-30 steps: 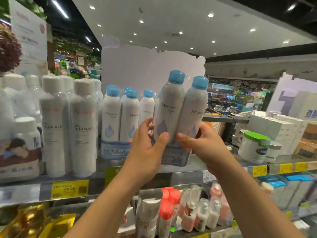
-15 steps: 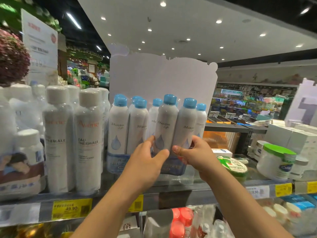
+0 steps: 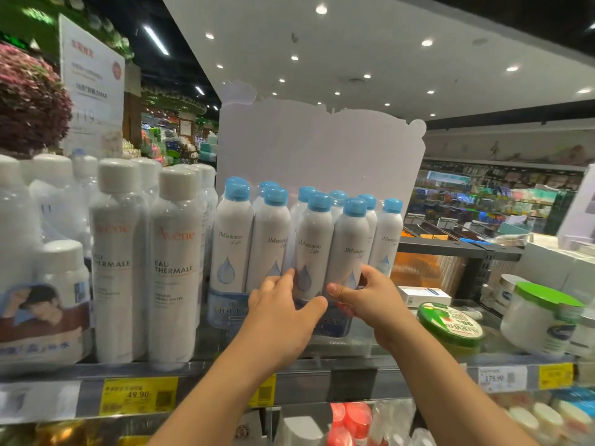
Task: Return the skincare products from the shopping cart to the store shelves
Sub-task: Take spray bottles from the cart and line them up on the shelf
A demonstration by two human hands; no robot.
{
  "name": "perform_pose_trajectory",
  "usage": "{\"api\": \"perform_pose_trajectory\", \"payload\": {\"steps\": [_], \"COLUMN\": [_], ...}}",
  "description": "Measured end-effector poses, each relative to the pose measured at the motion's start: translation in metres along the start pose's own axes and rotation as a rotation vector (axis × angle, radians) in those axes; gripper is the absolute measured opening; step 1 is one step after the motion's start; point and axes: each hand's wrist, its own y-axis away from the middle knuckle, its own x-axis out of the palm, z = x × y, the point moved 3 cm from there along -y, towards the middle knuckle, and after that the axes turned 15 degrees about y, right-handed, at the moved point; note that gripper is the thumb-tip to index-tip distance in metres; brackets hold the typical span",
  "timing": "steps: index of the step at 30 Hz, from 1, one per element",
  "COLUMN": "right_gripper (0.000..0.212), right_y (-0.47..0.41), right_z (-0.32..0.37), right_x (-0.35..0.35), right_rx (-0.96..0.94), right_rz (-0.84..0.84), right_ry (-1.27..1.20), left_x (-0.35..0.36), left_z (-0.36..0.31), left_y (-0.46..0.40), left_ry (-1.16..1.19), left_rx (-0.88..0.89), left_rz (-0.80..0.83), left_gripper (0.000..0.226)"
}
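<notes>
A twin pack of white JM solution spray bottles (image 3: 331, 252) with blue caps stands on the shelf (image 3: 338, 375), among other like packs (image 3: 248, 249). My left hand (image 3: 283, 313) holds its lower left side, thumb across the front. On the lower right side my right hand (image 3: 367, 300) grips the pack, fingers curled round it. The pack's base is hidden behind my hands.
Tall white Avene bottles (image 3: 174, 272) fill the shelf at left. A green-lidded aloe jar (image 3: 450, 323) and a white tub with a green lid (image 3: 544, 320) sit at right. A white display card (image 3: 322, 149) stands behind the sprays. Yellow price tags (image 3: 138, 395) line the shelf edge; red-capped bottles (image 3: 351, 420) below.
The twin pack came down from the air and went back onto the shelf among the other packs. Both hands followed it forward and stayed on it.
</notes>
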Motion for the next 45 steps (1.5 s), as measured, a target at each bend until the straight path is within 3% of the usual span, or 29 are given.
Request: {"api": "perform_pose_trajectory", "payload": {"steps": [15,26,36,42,45], "right_gripper": [0.028,0.034,0.044,0.077,0.072], "right_y": [-0.007,0.000,0.010,0.034,0.047], "right_z": [-0.004,-0.006,0.000,0.004,0.006], "right_x": [0.012,0.020,0.021,0.007,-0.002], "right_rx": [-0.068,-0.084,-0.046,-0.005,-0.021], "right_rz": [-0.014,-0.109,-0.082,-0.224,-0.258], "right_ry": [0.014,0.177,0.169,0.058,-0.025], "left_x": [-0.001,0.002,0.003,-0.008,-0.007], "left_z": [0.004,0.002,0.000,0.000,-0.002], "left_y": [-0.006,-0.003,0.005,0.015,0.021], "left_ry": [0.038,-0.011,-0.095,0.003,0.066], "left_rx": [0.016,0.016,0.066,0.149,0.184], "left_rz": [0.005,0.012,0.025,-0.014,-0.009], "left_gripper": [0.078,0.077,0.077,0.073,0.071]}}
